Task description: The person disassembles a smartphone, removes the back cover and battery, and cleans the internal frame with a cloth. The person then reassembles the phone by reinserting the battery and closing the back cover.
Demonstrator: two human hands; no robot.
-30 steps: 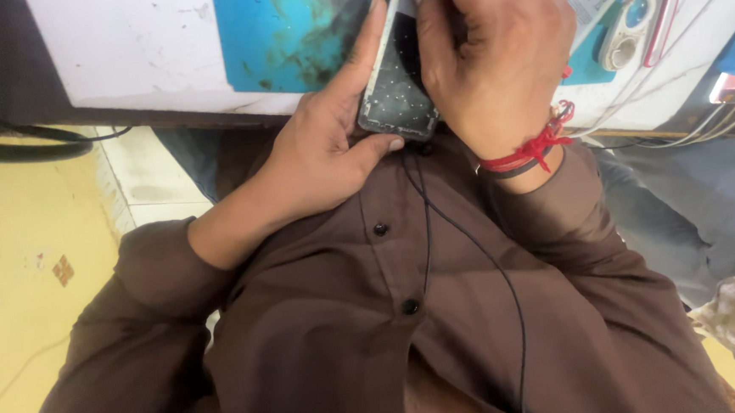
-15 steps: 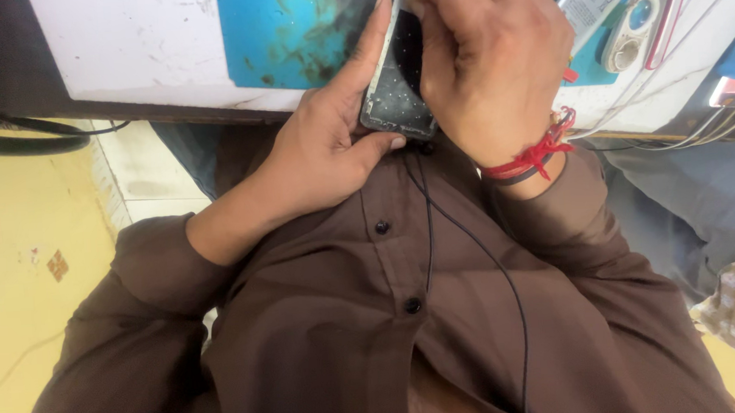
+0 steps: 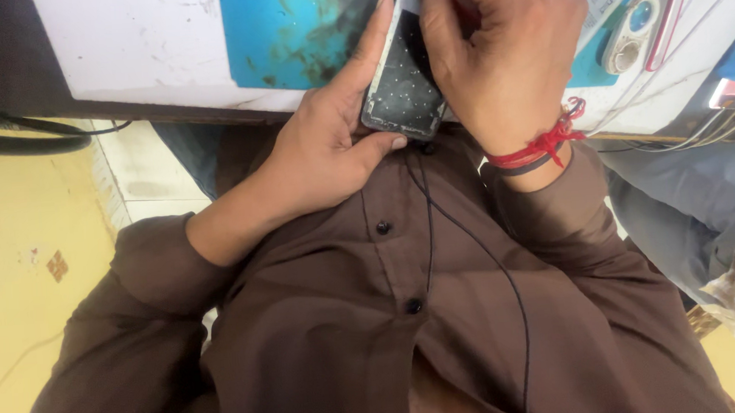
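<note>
Hands meet over a small dark phone (image 3: 401, 85), which is held upright at the edge of the white table (image 3: 137, 50), close to the chest of the person. The left hand (image 3: 330, 149) cups it from below and from the side: the thumb presses under the bottom end, one long finger lies along the left edge, so the phone cannot slip down. The right hand (image 3: 503, 62), with a red thread (image 3: 542, 146) at the wrist, is curled over its upper right part, fingers closed on it; what the fingertips do is hidden. A blue stained mat (image 3: 297, 28) lies on the table just behind. A thin black cable (image 3: 472, 251) runs down over the brown shirt (image 3: 375, 333).
</note>
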